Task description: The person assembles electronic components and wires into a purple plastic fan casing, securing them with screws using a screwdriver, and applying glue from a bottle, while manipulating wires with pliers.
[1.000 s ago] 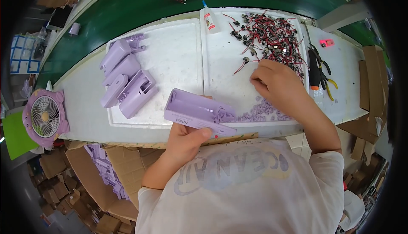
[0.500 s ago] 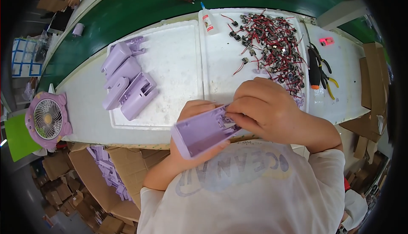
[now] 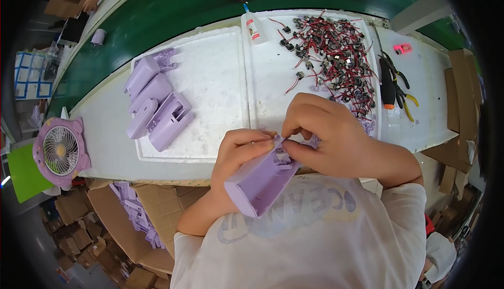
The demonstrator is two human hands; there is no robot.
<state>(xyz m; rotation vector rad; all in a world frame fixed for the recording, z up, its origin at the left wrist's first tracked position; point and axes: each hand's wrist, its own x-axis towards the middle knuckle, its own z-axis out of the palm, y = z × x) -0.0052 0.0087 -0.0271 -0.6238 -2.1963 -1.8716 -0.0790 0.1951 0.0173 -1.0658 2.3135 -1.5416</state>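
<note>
A hollow purple plastic housing [image 3: 257,183] is tilted in front of my chest, its open side facing up. My left hand [image 3: 236,152] grips it along the side, thumb near its far end. At that same end the fingers of my right hand [image 3: 320,134] are pinched together against the rim; anything small between them is hidden. Several similar purple housings [image 3: 170,121] lie on the left white foam tray [image 3: 215,79]. A heap of small black-and-silver parts with red and black wires [image 3: 341,58] covers much of the right foam tray [image 3: 268,84].
A glue bottle [image 3: 253,27] with a blue tip lies at the trays' join. Pliers [image 3: 404,92] and an orange-ended black tool [image 3: 387,84] lie at right. A purple fan [image 3: 60,147] stands at left. Below the table edge, a carton [image 3: 115,226] holds purple parts. Behind runs a green belt [image 3: 173,13].
The housing has tipped more steeply, its near end swinging right and down. My left thumb has come up to the far end, and my right fingers have shifted slightly along the rim.
</note>
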